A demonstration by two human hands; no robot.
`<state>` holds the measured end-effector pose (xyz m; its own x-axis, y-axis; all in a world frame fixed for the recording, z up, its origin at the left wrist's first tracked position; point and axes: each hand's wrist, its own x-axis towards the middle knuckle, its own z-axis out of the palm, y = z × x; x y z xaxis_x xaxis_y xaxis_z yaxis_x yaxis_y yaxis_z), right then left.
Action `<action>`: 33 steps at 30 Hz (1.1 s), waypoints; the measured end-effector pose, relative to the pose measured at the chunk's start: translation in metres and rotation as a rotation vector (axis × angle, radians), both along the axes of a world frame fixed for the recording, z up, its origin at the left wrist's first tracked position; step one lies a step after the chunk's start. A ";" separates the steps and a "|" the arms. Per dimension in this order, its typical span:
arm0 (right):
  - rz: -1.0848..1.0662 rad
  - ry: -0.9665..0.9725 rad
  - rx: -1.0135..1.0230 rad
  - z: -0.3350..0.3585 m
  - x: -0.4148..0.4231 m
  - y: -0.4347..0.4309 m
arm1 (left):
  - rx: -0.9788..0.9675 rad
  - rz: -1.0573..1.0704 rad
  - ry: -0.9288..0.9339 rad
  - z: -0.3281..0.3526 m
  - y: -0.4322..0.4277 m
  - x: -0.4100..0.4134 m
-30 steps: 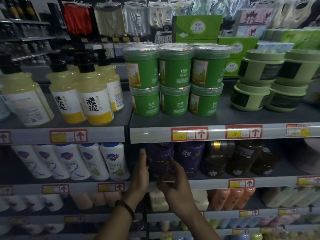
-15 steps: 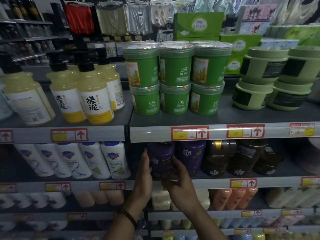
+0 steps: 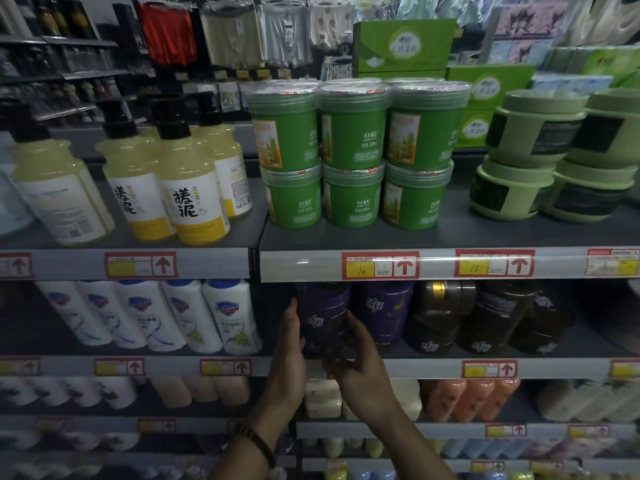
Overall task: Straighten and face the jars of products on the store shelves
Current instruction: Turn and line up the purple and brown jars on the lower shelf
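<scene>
A dark purple jar stands at the left end of the second shelf, below the green tubs. My left hand lies flat against its left side, fingers straight up. My right hand curls round its lower right front, thumb toward the label. A second purple jar stands right beside it, then several dark brown jars further right. The purple jar's white logo faces forward.
Green tubs are stacked two high on the shelf above, pale green jars to their right, yellow pump bottles to their left. White bottles stand left of the purple jar. Price rails edge each shelf.
Both hands have moved a little higher on the purple jar. Its white logo now faces the front more plainly. The view has shifted slightly.
</scene>
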<state>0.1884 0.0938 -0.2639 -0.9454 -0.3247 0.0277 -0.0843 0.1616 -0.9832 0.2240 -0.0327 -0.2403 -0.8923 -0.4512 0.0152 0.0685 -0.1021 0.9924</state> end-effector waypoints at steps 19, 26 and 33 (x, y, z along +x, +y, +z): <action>0.064 -0.090 0.030 -0.009 -0.003 -0.005 | 0.050 -0.037 -0.049 -0.014 -0.008 -0.004; 0.054 -0.093 0.019 -0.007 0.004 -0.007 | 0.055 -0.053 -0.055 -0.015 -0.016 -0.006; 0.064 -0.073 0.003 -0.007 0.010 -0.008 | 0.096 -0.045 -0.038 -0.017 -0.013 -0.007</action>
